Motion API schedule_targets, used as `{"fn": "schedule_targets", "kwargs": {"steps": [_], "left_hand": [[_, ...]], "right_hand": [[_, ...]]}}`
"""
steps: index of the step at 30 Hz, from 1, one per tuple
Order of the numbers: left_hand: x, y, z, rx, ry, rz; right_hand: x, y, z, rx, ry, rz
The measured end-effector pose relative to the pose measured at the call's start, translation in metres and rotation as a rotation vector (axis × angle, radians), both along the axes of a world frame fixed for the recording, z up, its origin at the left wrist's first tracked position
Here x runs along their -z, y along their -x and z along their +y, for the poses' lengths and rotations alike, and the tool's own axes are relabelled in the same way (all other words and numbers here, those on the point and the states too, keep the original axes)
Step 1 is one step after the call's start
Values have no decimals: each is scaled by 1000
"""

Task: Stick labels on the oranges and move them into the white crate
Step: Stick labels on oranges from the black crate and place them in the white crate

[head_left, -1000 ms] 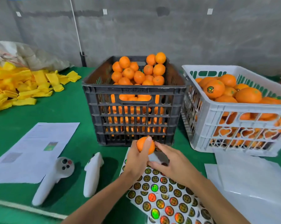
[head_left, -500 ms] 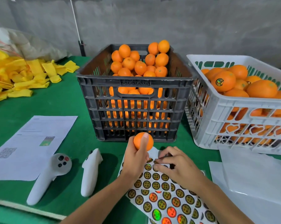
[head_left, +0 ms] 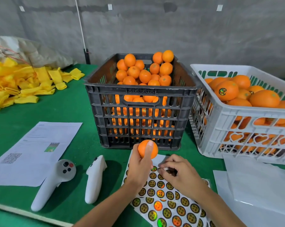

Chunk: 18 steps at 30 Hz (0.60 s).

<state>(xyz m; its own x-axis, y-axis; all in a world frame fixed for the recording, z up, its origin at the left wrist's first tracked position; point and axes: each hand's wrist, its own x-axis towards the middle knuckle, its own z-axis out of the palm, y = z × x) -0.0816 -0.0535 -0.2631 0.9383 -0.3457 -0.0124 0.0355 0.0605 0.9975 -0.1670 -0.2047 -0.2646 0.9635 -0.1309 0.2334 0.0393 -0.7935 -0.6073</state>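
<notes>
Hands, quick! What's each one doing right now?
Left hand: holds an orange.
Right hand: fingers curled, picking at the sticker sheet; whether it has a label cannot be told.

An unlabelled orange (head_left: pixel 147 149) is being held up over the sticker sheet (head_left: pixel 164 203) on the green counter (head_left: pixel 76 108).

The round, smooth fruit is sitting in the left hand (head_left: pixel 139 167), thumb across its front, just before the black crate (head_left: pixel 140 102) heaped with bare oranges. The right hand (head_left: pixel 179 174) is pinching at the sheet's round holographic labels. The white crate (head_left: pixel 243 115) is standing to the right, holding larger oranges, one showing a label (head_left: pixel 222 91).
</notes>
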Motion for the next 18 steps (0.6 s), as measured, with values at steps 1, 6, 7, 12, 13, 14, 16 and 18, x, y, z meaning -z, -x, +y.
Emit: {"fn": "schedule_targets", "kwargs": {"steps": [1,6,7,12,13,14,16,18], "left_hand": [[0,0,1,-2,16,15],[0,-1,3,-1,25,48],[-1,-1,3,3,19,53],[-5,4,4,32,24,31],[-7,5,4,41,23,15],[-10,6,3,48,21,4],[-20,7,1,63,32,-26],[-38,9,-2,104,68,-72]], "right_hand": [[1,1,-1,-31,79,-7],[-7,3,-2,-104,385,-70],[-8,3,-1,-101,434,-76],[-17,-4,6,181,129,-78],[-23,-7,7,265,96,-150],[-31,-10,10,327,114,-230],[-49,-13,19,361,171,-370],[-67,-15,28,326,212,-475]]}}
